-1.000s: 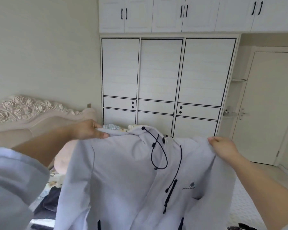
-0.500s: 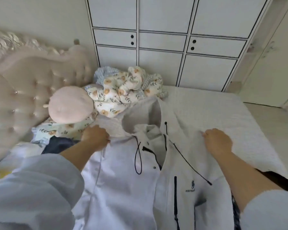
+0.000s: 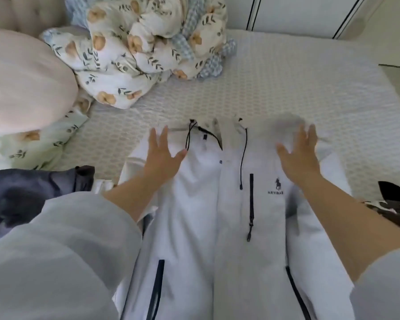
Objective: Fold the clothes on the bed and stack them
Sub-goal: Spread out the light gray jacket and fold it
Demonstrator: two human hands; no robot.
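Observation:
A white zip jacket (image 3: 208,215) with dark zips, drawcords and a small chest logo lies front-up and spread flat on the bed (image 3: 286,93), collar pointing away from me. My left hand (image 3: 163,155) lies flat on its left shoulder, fingers straight and spread. My right hand (image 3: 298,153) lies flat on its right shoulder, fingers spread and slightly blurred. Neither hand grips the fabric. My forearms and pale sleeves hide part of the jacket's sides.
A crumpled floral quilt (image 3: 148,47) is heaped at the far left of the bed. A round pink cushion (image 3: 23,82) sits at the left, a dark blue garment (image 3: 21,199) below it. A dark patterned garment (image 3: 395,204) lies at the right edge.
The jacket, held up in the air by its shoulders a second ago, was lowered onto the bed. Both hands let go of the fabric and now lie flat on the shoulders.

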